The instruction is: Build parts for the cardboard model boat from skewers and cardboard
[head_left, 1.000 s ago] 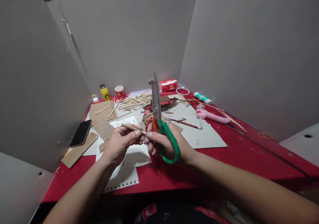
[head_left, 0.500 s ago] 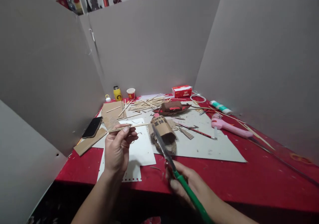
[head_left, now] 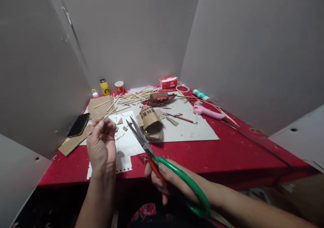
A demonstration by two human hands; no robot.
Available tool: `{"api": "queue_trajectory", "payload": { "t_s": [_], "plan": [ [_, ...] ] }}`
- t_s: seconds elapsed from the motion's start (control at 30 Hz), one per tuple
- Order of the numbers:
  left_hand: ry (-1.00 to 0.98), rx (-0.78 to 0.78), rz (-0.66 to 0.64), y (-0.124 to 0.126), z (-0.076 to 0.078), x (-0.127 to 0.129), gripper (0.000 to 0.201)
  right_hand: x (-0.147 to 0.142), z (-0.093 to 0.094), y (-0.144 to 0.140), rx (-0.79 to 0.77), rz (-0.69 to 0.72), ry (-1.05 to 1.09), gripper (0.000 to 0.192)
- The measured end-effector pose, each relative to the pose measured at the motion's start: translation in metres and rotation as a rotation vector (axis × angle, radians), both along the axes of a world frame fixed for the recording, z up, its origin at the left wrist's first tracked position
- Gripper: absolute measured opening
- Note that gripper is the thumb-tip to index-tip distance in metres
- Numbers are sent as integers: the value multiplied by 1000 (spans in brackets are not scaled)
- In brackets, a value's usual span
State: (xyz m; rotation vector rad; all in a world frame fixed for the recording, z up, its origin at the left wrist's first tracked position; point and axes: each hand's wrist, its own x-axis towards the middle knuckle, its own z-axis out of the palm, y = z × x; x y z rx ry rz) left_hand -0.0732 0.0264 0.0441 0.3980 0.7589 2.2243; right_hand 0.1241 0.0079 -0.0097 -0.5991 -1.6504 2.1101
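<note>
My left hand [head_left: 102,145] is closed, pinching a thin wooden stick [head_left: 110,113] between thumb and fingers above the white paper. In my right hand [head_left: 173,178] is a pair of scissors [head_left: 142,138] with green and red handles; its blades are slightly apart and point up and left, clear of the stick. Just beyond the blades sits a cardboard model with a curved roof [head_left: 153,120], printed with dark characters. Behind it stands a brown model boat [head_left: 159,98]. Small cardboard scraps [head_left: 125,128] lie on the paper between my hands.
A pile of wooden sticks [head_left: 136,96] lies at the back. To the left are a phone [head_left: 79,125], cardboard pieces [head_left: 73,143] and a yellow bottle [head_left: 104,87]. A paper cup [head_left: 119,86] stands behind. On the right lies a pink glue gun [head_left: 209,112] with its cord.
The view has swung right. The scissors have turned and their blades have parted slightly. My left hand has tilted its stick more upward, and scraps beside the cardboard model are now exposed.
</note>
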Motion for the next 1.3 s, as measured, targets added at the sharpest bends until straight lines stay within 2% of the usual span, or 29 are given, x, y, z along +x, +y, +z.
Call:
{"api": "queue_trajectory", "payload": {
  "t_s": [0.07,0.17,0.27,0.37,0.5,0.63,0.77,0.93,1.07,1.17,1.23,1.3],
  "plan": [
    [-26,-28,7,1,2,-1,9,0,5,-2,60,-20,-44,63],
    [-25,-62,-1,-1,-1,-2,10,5,5,-7,54,-40,-89,68],
    [22,-86,-29,-5,-13,1,11,17,-4,-10,60,10,-80,66],
    [62,-109,-66,-10,-29,7,12,34,-22,-15,23,26,-13,59],
    [155,-157,-135,-13,-52,19,13,55,-39,-21,-11,-177,14,57],
    [217,-174,-228,-15,-66,32,11,62,-39,-26,-25,-394,-59,51],
    [259,-146,-316,-24,-68,46,10,57,-28,-24,-43,-504,16,43],
    [387,-150,-490,-44,-69,68,11,45,-5,-6,44,-664,227,36],
    [471,-118,-617,-51,-74,81,9,39,3,4,88,-653,295,28],
    [533,-138,-649,-50,-72,83,8,40,-3,7,151,-645,254,20],
    [652,-188,-641,-49,-65,80,8,44,-6,8,195,-669,217,21],
    [862,-226,-533,-51,-53,73,10,51,-5,11,203,-715,199,22]
  ]
}}
